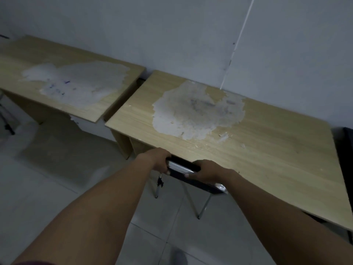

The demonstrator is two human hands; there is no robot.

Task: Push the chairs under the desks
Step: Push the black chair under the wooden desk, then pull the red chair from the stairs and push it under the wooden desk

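A folding chair (180, 167) with a black back and silver metal legs stands at the front edge of the nearer wooden desk (267, 150). Most of the chair is hidden beneath the desktop; only its top rail and two thin legs show. My left hand (158, 159) grips the left end of the rail. My right hand (207, 170) grips the rail just to the right of it. A second wooden desk (24, 54) stands to the left, with no chair visible at it.
Both desktops have large patches of peeled white surface. A grey wall runs behind the desks, with a white cable (238, 41) down it. A dark stand leg (7, 123) is at far left, a dark object (346, 150) at far right. Pale floor tiles (47, 178) lie below.
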